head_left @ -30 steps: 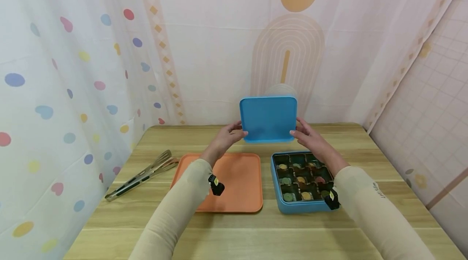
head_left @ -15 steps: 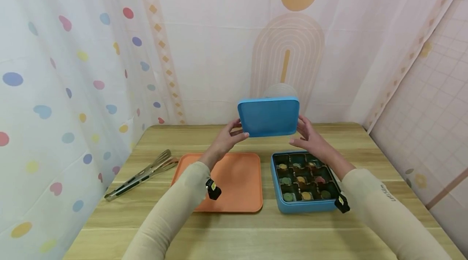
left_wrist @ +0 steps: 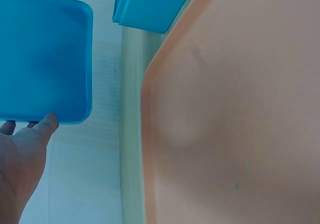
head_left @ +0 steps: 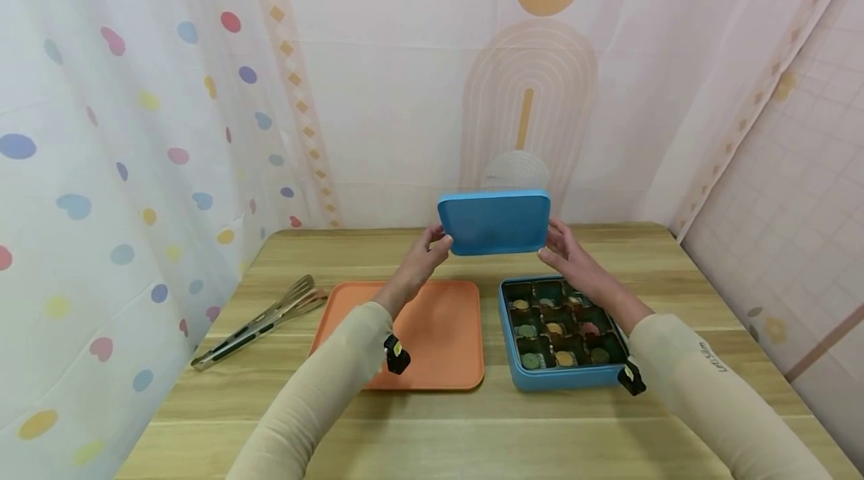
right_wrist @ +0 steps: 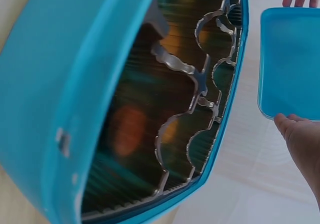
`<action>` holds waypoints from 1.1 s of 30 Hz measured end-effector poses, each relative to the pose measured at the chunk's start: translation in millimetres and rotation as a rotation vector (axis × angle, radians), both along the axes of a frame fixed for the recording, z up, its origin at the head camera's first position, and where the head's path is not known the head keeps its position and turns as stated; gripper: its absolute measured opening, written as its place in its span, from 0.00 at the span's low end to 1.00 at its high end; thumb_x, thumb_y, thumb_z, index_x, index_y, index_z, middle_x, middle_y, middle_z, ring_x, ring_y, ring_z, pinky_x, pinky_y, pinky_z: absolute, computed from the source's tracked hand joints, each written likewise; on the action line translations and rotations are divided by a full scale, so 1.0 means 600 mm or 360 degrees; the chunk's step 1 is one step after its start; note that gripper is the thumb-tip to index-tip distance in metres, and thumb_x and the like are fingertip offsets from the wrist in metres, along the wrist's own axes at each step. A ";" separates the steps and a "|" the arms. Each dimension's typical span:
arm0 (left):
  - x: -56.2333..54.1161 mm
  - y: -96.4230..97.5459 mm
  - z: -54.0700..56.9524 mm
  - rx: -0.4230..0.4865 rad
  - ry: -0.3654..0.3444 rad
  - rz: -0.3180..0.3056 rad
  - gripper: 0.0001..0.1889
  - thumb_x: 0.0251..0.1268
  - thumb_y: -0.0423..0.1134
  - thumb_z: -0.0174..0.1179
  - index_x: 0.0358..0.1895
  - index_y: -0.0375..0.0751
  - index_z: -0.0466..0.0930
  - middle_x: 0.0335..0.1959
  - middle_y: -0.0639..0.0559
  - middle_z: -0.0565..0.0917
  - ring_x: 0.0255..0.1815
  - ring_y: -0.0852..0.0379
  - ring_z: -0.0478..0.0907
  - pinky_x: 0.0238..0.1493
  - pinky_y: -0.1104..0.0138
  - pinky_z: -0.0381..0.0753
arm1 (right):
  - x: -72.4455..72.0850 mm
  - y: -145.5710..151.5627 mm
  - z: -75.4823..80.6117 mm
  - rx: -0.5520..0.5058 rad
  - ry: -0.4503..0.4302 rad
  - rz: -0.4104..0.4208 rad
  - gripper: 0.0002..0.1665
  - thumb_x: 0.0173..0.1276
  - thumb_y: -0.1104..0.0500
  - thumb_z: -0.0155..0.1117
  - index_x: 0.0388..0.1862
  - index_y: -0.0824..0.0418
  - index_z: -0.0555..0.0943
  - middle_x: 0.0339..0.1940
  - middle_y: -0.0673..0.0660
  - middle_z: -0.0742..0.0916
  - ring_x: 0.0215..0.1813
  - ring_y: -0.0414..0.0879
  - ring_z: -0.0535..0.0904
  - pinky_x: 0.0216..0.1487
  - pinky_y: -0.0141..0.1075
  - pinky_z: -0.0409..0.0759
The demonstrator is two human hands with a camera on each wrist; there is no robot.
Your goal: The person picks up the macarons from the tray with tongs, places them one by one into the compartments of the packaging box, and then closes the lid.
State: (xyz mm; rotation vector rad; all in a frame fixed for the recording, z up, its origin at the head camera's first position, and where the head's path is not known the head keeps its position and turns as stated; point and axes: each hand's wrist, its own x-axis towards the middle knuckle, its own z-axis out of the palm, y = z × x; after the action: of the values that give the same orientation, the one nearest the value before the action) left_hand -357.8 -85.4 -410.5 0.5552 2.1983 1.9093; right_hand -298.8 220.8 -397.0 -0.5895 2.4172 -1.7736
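Observation:
A blue rectangular lid [head_left: 496, 223] is held up above the back of the table, tilted with its hollow, rimmed side facing me. My left hand [head_left: 415, 268] grips its left edge, thumb at the front and fingers partly hidden behind. On the opposite edge my right hand [head_left: 575, 264] holds it the same way; the thumb touches the rim in the right wrist view. Below and to the right stands an uncovered blue box [head_left: 570, 378]. Inside it a dark divided insert has several compartments, each with a small round piece, green, yellow or reddish.
An orange tray [head_left: 442, 341] lies left of the box, partly under my left forearm. Metal tongs [head_left: 259, 324] with black grips rest farther left on the wooden table [head_left: 432, 435]. A patterned curtain [head_left: 391, 90] hangs behind the table.
The lid has tipped so its top edge leans nearer and it looks shorter. Both hands have shifted slightly with it; the right thumb came off the rim, then back. Box, tray and tongs stayed put.

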 end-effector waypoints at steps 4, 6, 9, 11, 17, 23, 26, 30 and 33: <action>0.002 0.005 0.000 0.0072 -0.0060 -0.0012 0.32 0.81 0.48 0.45 0.77 0.35 0.50 0.75 0.37 0.57 0.75 0.39 0.58 0.71 0.51 0.60 | 0.003 0.000 -0.002 0.0024 -0.0027 -0.0019 0.45 0.81 0.45 0.46 0.81 0.54 0.33 0.81 0.66 0.48 0.79 0.64 0.43 0.70 0.65 0.50; 0.003 0.006 0.000 0.0076 -0.0080 -0.0004 0.32 0.81 0.50 0.44 0.77 0.36 0.50 0.76 0.38 0.57 0.75 0.40 0.58 0.71 0.52 0.60 | 0.003 0.000 -0.004 0.0031 -0.0038 -0.0033 0.45 0.81 0.44 0.46 0.81 0.54 0.34 0.81 0.66 0.49 0.79 0.64 0.43 0.70 0.65 0.50; 0.004 0.010 0.002 0.0080 -0.0092 0.0013 0.32 0.81 0.51 0.45 0.76 0.35 0.51 0.75 0.38 0.58 0.75 0.41 0.58 0.71 0.52 0.59 | 0.003 0.002 -0.007 0.0037 -0.0047 -0.0042 0.45 0.81 0.44 0.46 0.81 0.54 0.33 0.81 0.66 0.48 0.80 0.63 0.43 0.70 0.65 0.49; 0.005 0.012 0.002 0.0093 -0.0090 0.0027 0.32 0.80 0.51 0.46 0.76 0.34 0.51 0.75 0.38 0.58 0.75 0.41 0.58 0.71 0.52 0.59 | 0.003 0.003 -0.010 0.0030 -0.0056 -0.0042 0.45 0.81 0.44 0.46 0.81 0.55 0.33 0.81 0.65 0.48 0.80 0.62 0.43 0.71 0.64 0.49; 0.008 0.021 -0.001 0.0087 -0.0051 0.0093 0.34 0.79 0.51 0.49 0.75 0.32 0.52 0.72 0.36 0.59 0.73 0.41 0.60 0.71 0.51 0.58 | 0.003 0.002 -0.016 0.0028 -0.0061 -0.0046 0.46 0.80 0.44 0.48 0.80 0.56 0.34 0.81 0.66 0.46 0.80 0.61 0.42 0.72 0.63 0.48; 0.020 0.029 0.003 0.0060 -0.0051 0.0121 0.36 0.78 0.53 0.48 0.75 0.29 0.50 0.72 0.33 0.59 0.72 0.38 0.60 0.72 0.48 0.57 | 0.005 0.000 -0.020 0.0050 -0.0047 -0.0089 0.45 0.79 0.45 0.50 0.80 0.55 0.36 0.81 0.65 0.46 0.80 0.60 0.40 0.72 0.63 0.47; 0.020 0.033 -0.004 0.0057 -0.0047 0.0151 0.37 0.78 0.54 0.48 0.75 0.30 0.51 0.72 0.34 0.60 0.72 0.38 0.60 0.71 0.47 0.57 | 0.005 0.000 -0.022 0.0037 -0.0031 -0.0086 0.45 0.79 0.46 0.50 0.79 0.56 0.35 0.81 0.65 0.45 0.81 0.59 0.39 0.73 0.61 0.45; 0.026 0.037 -0.005 0.0058 -0.0031 0.0195 0.37 0.76 0.56 0.49 0.73 0.30 0.54 0.70 0.35 0.63 0.71 0.39 0.61 0.70 0.47 0.58 | 0.007 0.000 -0.026 0.0031 -0.0015 -0.0088 0.46 0.79 0.47 0.50 0.79 0.57 0.34 0.81 0.65 0.44 0.81 0.59 0.38 0.74 0.59 0.43; 0.028 0.040 -0.004 0.0045 -0.0024 0.0222 0.38 0.74 0.57 0.53 0.73 0.30 0.55 0.70 0.35 0.64 0.72 0.40 0.61 0.70 0.47 0.59 | 0.008 0.000 -0.030 0.0019 -0.0003 -0.0092 0.45 0.80 0.50 0.49 0.79 0.58 0.34 0.81 0.65 0.43 0.81 0.59 0.37 0.74 0.58 0.42</action>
State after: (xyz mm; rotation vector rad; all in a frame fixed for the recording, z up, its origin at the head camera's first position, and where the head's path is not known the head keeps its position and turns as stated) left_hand -340.9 -61.4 -412.7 0.3999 2.2584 2.0075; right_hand -293.7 220.9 -414.7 -0.5216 2.4660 -1.7790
